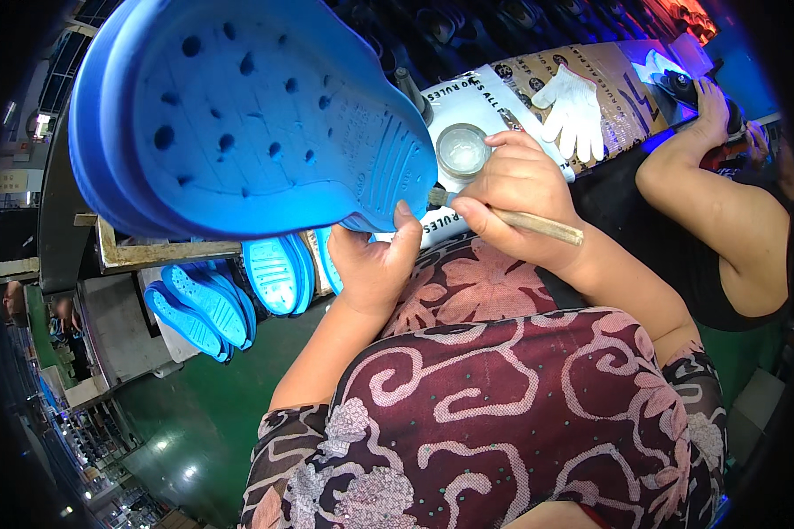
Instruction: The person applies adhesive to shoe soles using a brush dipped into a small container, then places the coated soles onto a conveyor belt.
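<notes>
A large blue foam shoe sole (pixel 265 123), dotted with dark holes and ribbed near its narrow end, fills the upper left. My left hand (pixel 378 260) pinches that narrow end, thumb on the upper face; its other fingers are partly hidden by the sole. In my right hand (pixel 522 198) is a brush (pixel 538 227) with a worn wooden handle. Its dark bristle end lies close to the sole's edge, just above my left thumb; whether they touch, I cannot tell. A round glass jar (pixel 441 166) with something clear or whitish inside stands beside my right fingers.
White and brown printed sheets (pixel 525 115) cover the work table. A white glove (pixel 575 110) lies on them. Several more blue soles (pixel 207 304) rest at the left, below a worn wooden edge (pixel 163 254). At the right, another person's bent arm (pixel 706 189) reaches over the table's end.
</notes>
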The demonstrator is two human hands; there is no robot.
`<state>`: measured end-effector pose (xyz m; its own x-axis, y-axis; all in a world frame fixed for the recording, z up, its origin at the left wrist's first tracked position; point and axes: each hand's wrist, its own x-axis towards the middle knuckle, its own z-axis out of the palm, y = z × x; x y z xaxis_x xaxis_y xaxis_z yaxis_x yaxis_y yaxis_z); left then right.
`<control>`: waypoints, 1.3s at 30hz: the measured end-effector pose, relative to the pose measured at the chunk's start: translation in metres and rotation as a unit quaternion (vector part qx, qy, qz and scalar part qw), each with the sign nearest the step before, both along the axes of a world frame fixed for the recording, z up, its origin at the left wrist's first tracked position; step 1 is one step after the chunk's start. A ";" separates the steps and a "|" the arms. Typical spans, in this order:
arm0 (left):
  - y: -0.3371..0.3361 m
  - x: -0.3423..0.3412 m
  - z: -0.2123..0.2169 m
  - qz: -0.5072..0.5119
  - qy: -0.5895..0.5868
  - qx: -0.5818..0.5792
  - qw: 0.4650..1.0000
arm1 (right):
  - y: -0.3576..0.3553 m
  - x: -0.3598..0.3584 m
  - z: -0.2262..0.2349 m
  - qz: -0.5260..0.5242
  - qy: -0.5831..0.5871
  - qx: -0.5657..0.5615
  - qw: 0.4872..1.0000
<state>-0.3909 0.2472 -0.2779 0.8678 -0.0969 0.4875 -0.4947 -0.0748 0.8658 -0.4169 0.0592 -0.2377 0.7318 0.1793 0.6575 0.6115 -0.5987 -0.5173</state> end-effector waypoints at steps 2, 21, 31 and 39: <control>0.001 0.001 0.001 0.004 -0.008 0.009 1.000 | -0.005 -0.001 -0.002 0.002 0.011 -0.003 1.000; -0.004 0.000 -0.001 0.009 0.032 -0.055 0.998 | 0.000 0.002 -0.001 0.011 0.018 0.067 0.998; -0.002 0.004 0.002 0.001 0.060 -0.044 0.997 | 0.003 0.000 0.000 -0.015 0.090 0.138 0.986; 0.002 -0.001 0.002 0.004 0.061 -0.030 0.998 | -0.002 -0.004 0.005 -0.053 0.103 0.121 0.986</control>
<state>-0.3922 0.2492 -0.2758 0.9217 -0.0627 0.3828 -0.3848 -0.0247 0.9227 -0.4208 0.0572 -0.2327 0.8605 -0.0495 0.5071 0.4190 -0.4975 -0.7596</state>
